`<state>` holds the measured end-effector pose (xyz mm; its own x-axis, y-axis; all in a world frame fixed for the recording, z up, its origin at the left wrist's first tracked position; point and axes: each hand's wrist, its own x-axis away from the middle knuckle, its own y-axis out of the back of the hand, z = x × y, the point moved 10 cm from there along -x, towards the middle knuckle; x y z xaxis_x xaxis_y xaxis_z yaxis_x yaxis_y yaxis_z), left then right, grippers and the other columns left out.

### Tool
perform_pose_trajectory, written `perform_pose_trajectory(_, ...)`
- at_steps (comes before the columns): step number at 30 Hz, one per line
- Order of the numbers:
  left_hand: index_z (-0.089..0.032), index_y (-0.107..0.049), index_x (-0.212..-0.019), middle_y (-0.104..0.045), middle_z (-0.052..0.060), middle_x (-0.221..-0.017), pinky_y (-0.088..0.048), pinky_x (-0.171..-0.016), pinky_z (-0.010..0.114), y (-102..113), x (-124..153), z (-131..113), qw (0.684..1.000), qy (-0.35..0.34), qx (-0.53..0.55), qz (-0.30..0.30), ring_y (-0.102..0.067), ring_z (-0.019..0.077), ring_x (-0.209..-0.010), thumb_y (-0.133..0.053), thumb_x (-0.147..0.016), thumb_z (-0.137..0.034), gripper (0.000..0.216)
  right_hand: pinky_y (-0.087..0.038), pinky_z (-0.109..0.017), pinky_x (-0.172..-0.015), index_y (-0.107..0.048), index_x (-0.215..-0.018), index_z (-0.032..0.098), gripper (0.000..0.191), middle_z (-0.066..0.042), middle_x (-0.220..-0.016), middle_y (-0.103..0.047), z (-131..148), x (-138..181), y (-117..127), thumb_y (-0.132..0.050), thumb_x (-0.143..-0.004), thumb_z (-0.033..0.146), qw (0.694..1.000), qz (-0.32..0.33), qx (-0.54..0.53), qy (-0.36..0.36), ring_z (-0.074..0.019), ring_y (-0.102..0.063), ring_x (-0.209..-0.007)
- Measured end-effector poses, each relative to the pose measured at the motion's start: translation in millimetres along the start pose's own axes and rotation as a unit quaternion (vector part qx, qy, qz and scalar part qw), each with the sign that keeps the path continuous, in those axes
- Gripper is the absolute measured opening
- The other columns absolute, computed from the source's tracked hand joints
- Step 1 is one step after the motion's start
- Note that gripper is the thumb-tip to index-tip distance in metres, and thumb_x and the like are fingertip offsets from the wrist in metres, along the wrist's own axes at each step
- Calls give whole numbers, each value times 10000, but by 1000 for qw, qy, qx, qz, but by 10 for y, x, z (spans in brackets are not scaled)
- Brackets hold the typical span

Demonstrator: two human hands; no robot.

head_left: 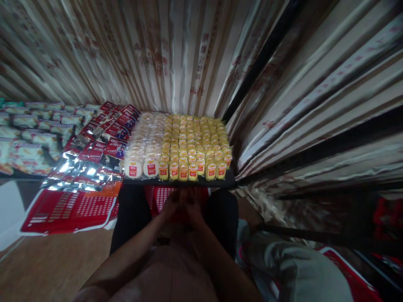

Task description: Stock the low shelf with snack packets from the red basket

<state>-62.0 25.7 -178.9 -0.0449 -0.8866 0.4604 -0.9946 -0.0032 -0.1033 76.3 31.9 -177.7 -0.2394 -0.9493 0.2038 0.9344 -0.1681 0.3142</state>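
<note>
My left hand point(171, 203) and my right hand point(191, 204) come together low between my knees, just under the shelf edge. Their fingers look curled and meet in the shadow; whatever they may hold is too dark to make out. Behind them sits a red plastic basket point(155, 200) with a grid of holes. Right above, on the dark shelf point(189, 183), stand rows of small yellow-wrapped round packs point(195, 144) with red and white labels. To their left are rows of clear-wrapped pale round packs point(145, 144), also labelled red.
Red and silver foil pouches point(97, 147) lie further left, beside white printed packets point(31, 130). Another red basket point(71, 212) is below them. Pleated printed sheeting point(176, 54) hangs behind, with a dark bar point(261, 58). At right is a person's pale-trousered leg point(299, 268).
</note>
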Motion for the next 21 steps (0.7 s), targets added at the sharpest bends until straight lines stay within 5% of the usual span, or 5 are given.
perform_pose_trajectory(6,-155,-614,-886,-701,80,-947,-502,-832,358,-145,195,-132,997,-19,56,55,-653,231,-909,-774,-543,-192,381,-510,-415,-827,-632,-1019,180,415,-106,-1010,-694,106,205,145,-608,-648,364,1000,26,8,-10,-267,-651,-933)
perform_pose_trajectory(12,-174,-540,-867,-682,61,-906,-493,-815,357,-278,379,-335,992,-30,95,78,-642,226,-912,-796,-525,-225,430,-476,-420,-895,-620,-1047,178,406,-123,-1065,-664,545,410,427,-540,-731,420,996,-22,82,39,-272,-628,-983)
perform_pose_trajectory(21,-180,-539,-935,-657,46,-951,-460,-872,347,-616,563,-926,977,-146,79,133,-613,192,-923,-643,-656,-205,299,-473,-396,-880,-569,-1120,135,496,-127,-1024,-625,1044,504,786,-564,-728,439,978,-107,138,118,-251,-589,-979)
